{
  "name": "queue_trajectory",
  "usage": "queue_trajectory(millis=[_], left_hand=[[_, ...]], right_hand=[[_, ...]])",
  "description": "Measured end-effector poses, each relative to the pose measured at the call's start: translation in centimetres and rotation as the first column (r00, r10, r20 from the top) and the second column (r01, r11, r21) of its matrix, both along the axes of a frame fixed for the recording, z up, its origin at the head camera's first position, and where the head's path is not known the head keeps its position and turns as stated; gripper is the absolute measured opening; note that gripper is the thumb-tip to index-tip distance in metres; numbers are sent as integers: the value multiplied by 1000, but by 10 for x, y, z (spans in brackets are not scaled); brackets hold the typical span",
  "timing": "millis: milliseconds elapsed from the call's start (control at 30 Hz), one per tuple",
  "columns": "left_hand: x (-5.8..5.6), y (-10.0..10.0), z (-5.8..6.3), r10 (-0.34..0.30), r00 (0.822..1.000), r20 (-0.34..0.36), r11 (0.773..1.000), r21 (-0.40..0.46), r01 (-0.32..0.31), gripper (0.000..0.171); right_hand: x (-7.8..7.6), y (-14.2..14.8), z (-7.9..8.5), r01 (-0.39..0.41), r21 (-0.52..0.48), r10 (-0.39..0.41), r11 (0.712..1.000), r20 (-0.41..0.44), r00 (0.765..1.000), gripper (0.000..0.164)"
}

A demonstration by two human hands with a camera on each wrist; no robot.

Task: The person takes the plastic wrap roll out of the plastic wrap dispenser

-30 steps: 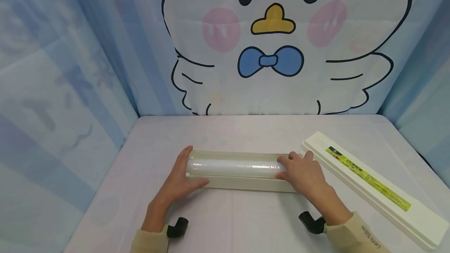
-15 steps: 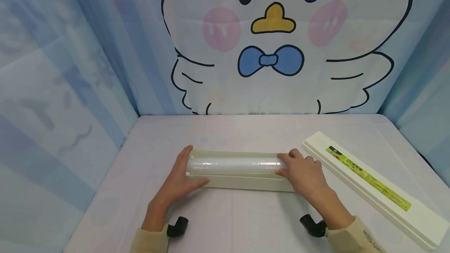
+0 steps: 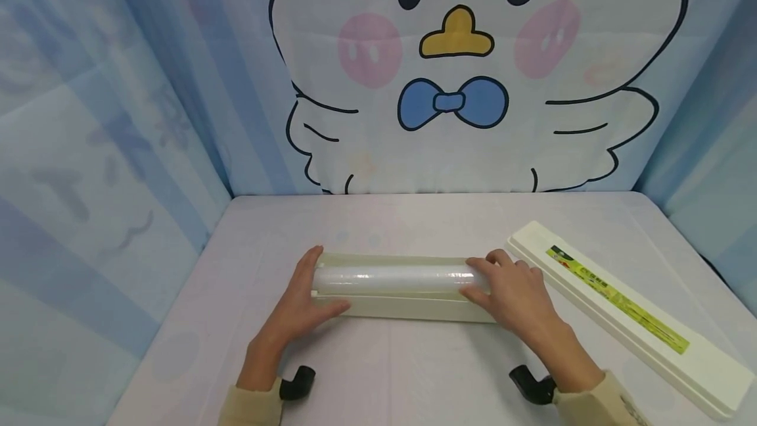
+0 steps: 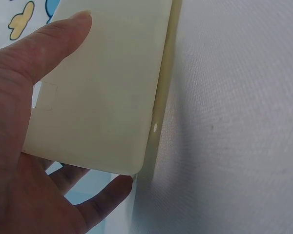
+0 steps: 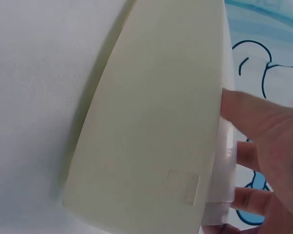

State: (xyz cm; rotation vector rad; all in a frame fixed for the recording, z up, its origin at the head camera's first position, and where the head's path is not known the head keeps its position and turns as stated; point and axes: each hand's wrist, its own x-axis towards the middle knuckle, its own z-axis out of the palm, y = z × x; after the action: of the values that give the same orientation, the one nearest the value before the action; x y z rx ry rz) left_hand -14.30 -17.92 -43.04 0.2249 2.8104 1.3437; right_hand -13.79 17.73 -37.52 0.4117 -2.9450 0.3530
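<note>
A cream-coloured long box (image 3: 414, 309) lies crosswise on the table with its top off. In its trough sits a roll of clear cling film (image 3: 396, 278), shiny along its length. My left hand (image 3: 298, 301) grips the box's left end, thumb on the front wall and fingers round the end; the left wrist view shows the thumb flat on the wall (image 4: 107, 87). At the other end my right hand (image 3: 514, 291) holds the roll between thumb and fingers. In the right wrist view the thumb enters over the wall's upper edge, with fingers beyond the film (image 5: 222, 161).
A long white lid (image 3: 627, 317) with a yellow-green label lies slantwise on the table at the right, its far end close to my right hand. The white-covered table (image 3: 390, 222) ends against a printed curtain (image 3: 378, 137) at the back. Curtains hang on both sides.
My right wrist has shifted slightly to the right, and its thumb sits a little higher over the roll. The left hand, box and lid stay put.
</note>
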Motion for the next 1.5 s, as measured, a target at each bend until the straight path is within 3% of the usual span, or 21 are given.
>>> queue_trajectory(millis=[767,1133,1300,1500], left_hand=[[-1,-1,0,-17,1000,-6,1000,-1,17,112],[0,-3,0,-15,1000,-3,1000,-14,15,112],[0,-3,0,-14,1000,-1,1000,-8,14,111],[0,-3,1,-17,1000,-8,1000,3,17,112]], right_hand=[[-5,9,-10,-31,8,32,999,-235,972,58],[-8,12,-18,-104,-70,77,992,-313,947,55],[-8,12,-19,-117,-76,87,990,-316,945,55],[-7,13,-13,-146,-68,123,987,-262,957,53]])
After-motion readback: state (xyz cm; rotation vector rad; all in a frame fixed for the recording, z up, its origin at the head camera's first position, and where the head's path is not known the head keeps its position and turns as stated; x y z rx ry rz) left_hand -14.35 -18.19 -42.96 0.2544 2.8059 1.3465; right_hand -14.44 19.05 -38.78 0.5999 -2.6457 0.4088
